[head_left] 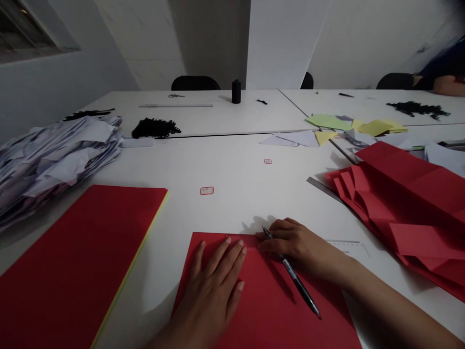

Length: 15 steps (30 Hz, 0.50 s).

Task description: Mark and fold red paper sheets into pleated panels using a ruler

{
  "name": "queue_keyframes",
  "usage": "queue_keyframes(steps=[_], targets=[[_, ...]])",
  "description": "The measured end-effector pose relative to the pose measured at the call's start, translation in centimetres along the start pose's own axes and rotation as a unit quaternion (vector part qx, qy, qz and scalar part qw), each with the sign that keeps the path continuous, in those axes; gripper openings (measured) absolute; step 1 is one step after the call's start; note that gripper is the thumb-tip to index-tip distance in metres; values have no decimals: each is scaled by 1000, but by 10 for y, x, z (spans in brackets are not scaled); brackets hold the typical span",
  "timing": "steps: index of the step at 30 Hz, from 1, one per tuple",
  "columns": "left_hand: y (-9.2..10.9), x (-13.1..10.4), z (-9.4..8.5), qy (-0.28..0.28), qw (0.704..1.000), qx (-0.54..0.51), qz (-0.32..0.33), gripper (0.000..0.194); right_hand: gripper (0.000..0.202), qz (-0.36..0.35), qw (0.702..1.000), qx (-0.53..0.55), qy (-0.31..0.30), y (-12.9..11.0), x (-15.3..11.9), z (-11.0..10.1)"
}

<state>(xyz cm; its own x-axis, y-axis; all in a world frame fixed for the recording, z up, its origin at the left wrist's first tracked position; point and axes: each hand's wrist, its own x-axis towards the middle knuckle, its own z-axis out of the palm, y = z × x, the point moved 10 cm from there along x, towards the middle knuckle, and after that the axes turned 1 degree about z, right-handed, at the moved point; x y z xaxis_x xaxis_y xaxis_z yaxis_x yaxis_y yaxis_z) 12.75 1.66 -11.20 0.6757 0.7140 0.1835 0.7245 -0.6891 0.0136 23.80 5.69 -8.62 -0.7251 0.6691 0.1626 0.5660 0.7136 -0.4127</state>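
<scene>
My left hand (214, 286) lies flat on a sheet of red paper (272, 315), fingers apart, the fingertips at a clear ruler (350, 246) along the paper's far edge. The ruler runs under my right hand (303, 247) and sticks out past the paper on the right. A dark ballpoint pen (298, 281) is held in my right hand, its tip pointing up and away and its back end toward me. The fingertips of that hand rest near the ruler and the far edge of the sheet.
A red paper stack (83, 242) with a yellow edge lies left, before piled white paper (58, 160). Folded red paper (410, 208) lies right, over a metal ruler (323, 188). Farther off are black cords (154, 128), a thread spool (236, 92) and a person's arm (448, 85).
</scene>
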Motion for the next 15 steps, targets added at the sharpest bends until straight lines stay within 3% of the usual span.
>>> queue_keyframes(steps=[15], targets=[[-1, 0, 1, -1, 1000, -13, -2, 53, 25, -2, 1000, -8, -3, 0, 0, 0]])
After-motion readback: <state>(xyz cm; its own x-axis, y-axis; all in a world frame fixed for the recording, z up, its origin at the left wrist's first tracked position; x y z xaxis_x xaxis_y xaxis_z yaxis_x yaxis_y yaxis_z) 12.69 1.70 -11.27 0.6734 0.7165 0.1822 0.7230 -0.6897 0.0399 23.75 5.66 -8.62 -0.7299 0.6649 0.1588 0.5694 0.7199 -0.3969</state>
